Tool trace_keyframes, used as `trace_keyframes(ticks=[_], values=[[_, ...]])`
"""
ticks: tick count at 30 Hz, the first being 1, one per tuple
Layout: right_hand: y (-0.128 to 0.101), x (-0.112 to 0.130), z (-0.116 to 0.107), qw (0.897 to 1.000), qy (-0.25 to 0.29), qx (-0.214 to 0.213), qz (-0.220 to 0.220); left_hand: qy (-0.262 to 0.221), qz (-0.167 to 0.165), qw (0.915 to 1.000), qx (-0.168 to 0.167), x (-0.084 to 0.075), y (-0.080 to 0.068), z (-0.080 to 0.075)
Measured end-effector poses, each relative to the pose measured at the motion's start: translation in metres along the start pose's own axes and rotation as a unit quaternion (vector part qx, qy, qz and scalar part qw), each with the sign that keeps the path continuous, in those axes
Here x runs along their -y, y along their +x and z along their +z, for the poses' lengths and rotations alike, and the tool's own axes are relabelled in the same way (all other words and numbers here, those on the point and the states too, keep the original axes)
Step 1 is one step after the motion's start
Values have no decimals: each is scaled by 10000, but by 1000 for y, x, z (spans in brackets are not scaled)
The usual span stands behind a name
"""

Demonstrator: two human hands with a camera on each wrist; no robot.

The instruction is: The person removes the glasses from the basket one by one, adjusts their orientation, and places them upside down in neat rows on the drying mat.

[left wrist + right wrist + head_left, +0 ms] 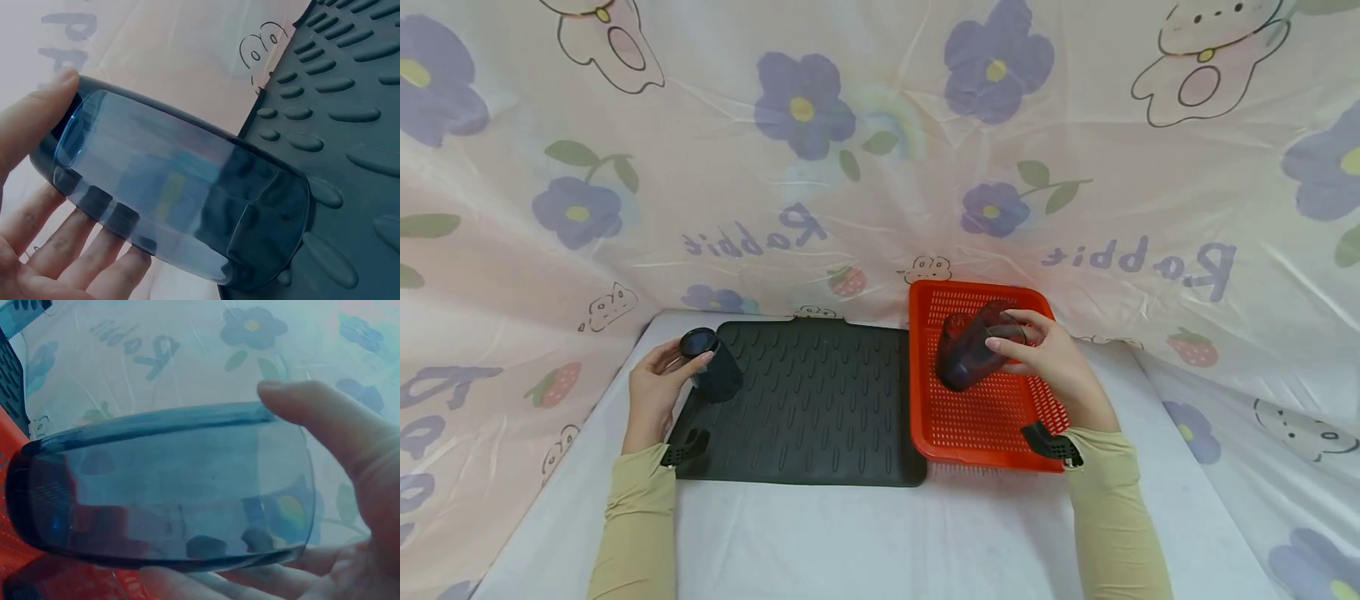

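Note:
My left hand (658, 379) grips a dark blue see-through cup (711, 365) that stands mouth down on the near-left corner of the black ribbed mat (820, 417). In the left wrist view the cup (181, 187) lies between my thumb and fingers (94, 250), its rim on the mat (350, 125). My right hand (1048, 367) holds a second blue cup (973, 346) tilted on its side over the red perforated basket (977, 425). The right wrist view shows that cup (169, 487) held between thumb (325, 419) and fingers, above the red basket (12, 556).
The mat and basket sit side by side on a white tabletop (880, 542). A flower-and-rabbit printed plastic sheet (880, 150) walls in the back and both sides. Bare white surface lies in front of the mat.

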State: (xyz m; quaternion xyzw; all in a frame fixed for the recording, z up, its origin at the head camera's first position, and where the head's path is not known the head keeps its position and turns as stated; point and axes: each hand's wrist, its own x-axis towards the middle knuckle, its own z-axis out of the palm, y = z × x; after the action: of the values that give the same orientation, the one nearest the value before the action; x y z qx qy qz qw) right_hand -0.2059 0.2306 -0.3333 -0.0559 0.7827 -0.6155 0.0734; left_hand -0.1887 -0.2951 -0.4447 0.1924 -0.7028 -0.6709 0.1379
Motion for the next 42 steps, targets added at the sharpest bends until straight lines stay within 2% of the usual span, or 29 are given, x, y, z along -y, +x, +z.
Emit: trace_keyframes(ticks=[4, 9, 16, 19, 27, 36, 42], values=[[3, 3, 9, 9994, 336, 74, -101, -201, 38, 9998, -58, 1, -1, -1], [8, 4, 20, 9976, 683, 83, -109, -766, 50, 9970, -25, -1, -2, 0], [17, 0, 38, 9952, 955, 72, -215, -890, 25, 9960, -86, -5, -4, 1], [19, 1, 45, 9943, 1049, 46, -202, -665, 104, 9977, -72, -5, -5, 0], [22, 4, 60, 9889, 1482, 16, -128, 386, 217, 9989, -131, -9, -7, 1], [28, 2, 77, 9827, 1848, 87, 22, 743, 333, 9962, -294, -14, -11, 3], [31, 4, 85, 9809, 1941, 122, 85, 797, 147, 9961, -356, -23, -19, 5]])
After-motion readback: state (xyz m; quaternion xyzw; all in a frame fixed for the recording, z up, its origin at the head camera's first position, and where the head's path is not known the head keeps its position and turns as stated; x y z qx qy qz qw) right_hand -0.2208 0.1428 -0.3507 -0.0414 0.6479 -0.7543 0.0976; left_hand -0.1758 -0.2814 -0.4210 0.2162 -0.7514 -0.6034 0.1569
